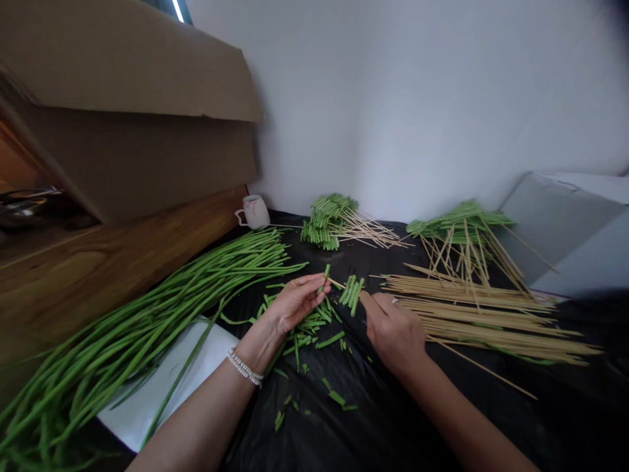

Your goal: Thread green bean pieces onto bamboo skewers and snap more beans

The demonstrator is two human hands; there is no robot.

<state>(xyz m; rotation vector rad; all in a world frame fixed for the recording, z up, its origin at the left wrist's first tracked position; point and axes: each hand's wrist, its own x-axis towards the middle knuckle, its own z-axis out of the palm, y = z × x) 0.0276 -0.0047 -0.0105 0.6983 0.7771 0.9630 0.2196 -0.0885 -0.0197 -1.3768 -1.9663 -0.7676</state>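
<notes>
one stubby bean piece (326, 271) pinched in left hand (295, 303) fingers, right hand (393, 331) fingers clamping thin skewer (337, 284).

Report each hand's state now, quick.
Left hand: closed, pinching a short bean piece at its fingertips.
Right hand: closed on a skewer carrying cut beans.

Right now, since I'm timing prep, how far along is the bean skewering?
Done: two heaps of threaded skewers at the back. In hand: right hand holds a skewer with several pieces; left hand pinches a bean piece. Left: many long beans and bare skewers.
</notes>
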